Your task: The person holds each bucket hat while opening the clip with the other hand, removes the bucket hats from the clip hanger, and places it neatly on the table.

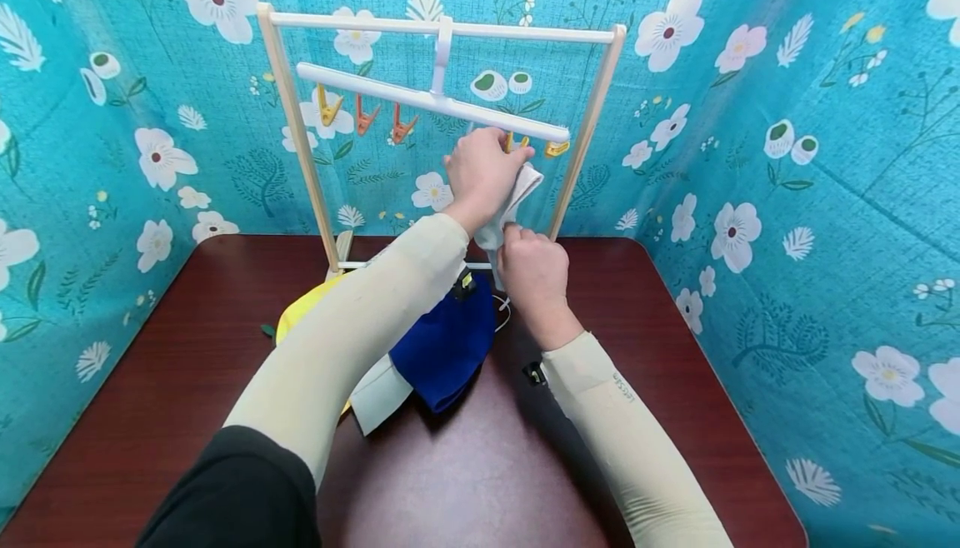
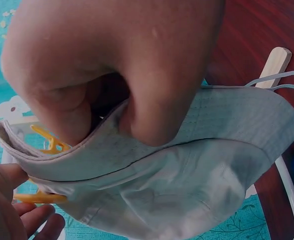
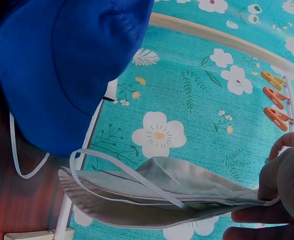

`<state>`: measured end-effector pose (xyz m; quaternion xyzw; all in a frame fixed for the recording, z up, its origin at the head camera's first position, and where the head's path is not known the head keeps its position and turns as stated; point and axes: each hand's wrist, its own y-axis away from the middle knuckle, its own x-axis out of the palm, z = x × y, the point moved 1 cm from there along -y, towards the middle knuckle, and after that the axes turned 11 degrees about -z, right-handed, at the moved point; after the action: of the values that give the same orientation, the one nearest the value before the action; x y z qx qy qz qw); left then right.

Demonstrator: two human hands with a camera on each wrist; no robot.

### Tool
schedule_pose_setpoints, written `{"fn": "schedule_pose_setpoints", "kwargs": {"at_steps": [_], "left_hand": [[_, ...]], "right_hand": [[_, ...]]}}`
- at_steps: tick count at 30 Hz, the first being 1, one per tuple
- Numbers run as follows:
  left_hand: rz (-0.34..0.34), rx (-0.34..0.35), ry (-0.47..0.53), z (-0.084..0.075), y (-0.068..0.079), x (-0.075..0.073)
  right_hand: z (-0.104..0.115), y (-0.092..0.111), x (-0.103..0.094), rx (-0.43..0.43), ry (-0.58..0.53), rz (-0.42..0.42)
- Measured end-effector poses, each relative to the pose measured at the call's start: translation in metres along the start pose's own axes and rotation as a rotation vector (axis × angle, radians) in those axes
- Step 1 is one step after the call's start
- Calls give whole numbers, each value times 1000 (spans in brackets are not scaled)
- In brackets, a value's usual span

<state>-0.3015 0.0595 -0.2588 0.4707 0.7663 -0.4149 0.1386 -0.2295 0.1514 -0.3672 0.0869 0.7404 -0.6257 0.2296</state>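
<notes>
A light grey brimmed hat (image 2: 197, 175) with an elastic chin strap is held up below the white hanger (image 1: 435, 102). My left hand (image 1: 483, 169) is at the hanger's right part and pinches a yellow clothespin (image 2: 39, 198), its jaws spread on either side of the hat's edge. My right hand (image 1: 534, 273) is lower and grips the hat's brim between thumb and curled fingers. In the right wrist view the strap (image 3: 122, 167) loops off the hat's open underside.
A wooden rack (image 1: 596, 115) carries the hanger, tilted down to the right. Other clothespins hang from it, including a yellow one (image 1: 327, 105) and an orange one (image 1: 365, 115). On the table (image 1: 675, 365) lie a blue hat (image 1: 446, 348) and a yellow cloth item (image 1: 303, 306).
</notes>
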Motion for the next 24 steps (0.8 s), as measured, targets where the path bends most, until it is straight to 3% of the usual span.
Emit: {"fn": "schedule_pose_setpoints", "kwargs": {"at_steps": [5, 18, 24], "left_hand": [[-11, -9, -35, -1, -2, 2], [-74, -53, 54, -4, 2, 10], [-104, -15, 31, -4, 2, 13]], "right_hand": [[2, 1, 0, -12, -7, 4], [9, -4, 1, -33, 25, -10], [10, -3, 1, -32, 25, -13]]}}
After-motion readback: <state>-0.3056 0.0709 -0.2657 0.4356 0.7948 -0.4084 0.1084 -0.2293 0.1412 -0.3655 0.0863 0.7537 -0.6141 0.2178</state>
